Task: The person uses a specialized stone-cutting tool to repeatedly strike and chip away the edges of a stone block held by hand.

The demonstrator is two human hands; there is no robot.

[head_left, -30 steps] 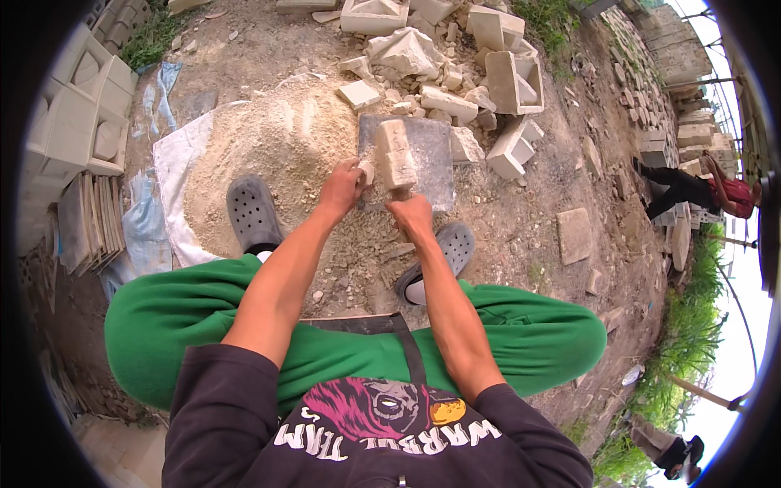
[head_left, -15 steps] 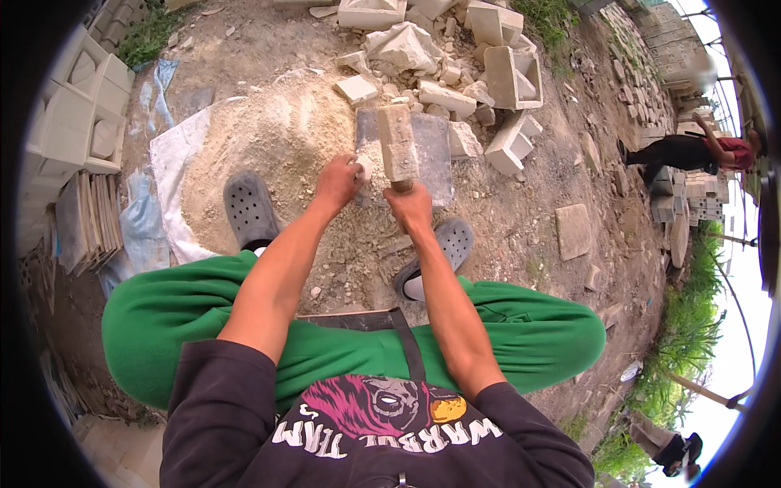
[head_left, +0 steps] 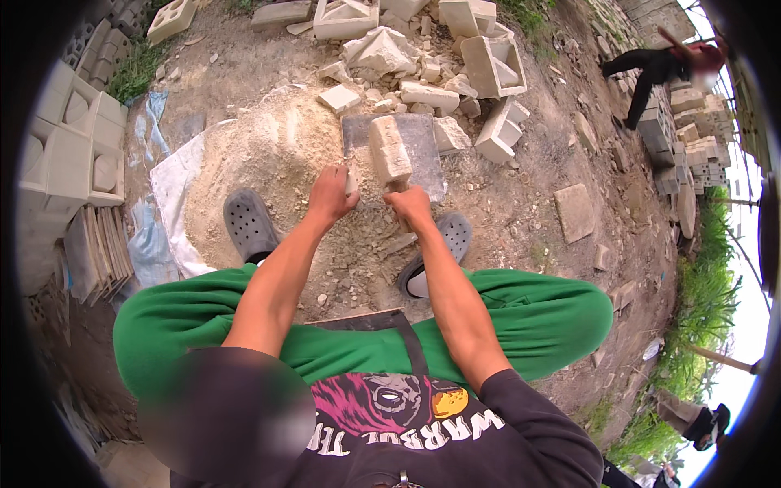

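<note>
My right hand is closed around the short handle of a mallet. Its blocky, dust-covered pale head is above a flat grey slab. To the left of the mallet, my left hand grips a small pale stone piece at the slab's near left edge. Fingers partly cover the stone. A broad heap of crushed pale stone lies left of the slab on a white sheet.
Broken stone chunks and hollow pale blocks are piled beyond the slab. Stacked blocks and thin boards stand at left. A flat stone lies at right. Another person is far right.
The view has shifted slightly. The mallet head has come a little closer to me, and the stone in my left hand shows more fully. The person at far right has moved, legs now apart.
</note>
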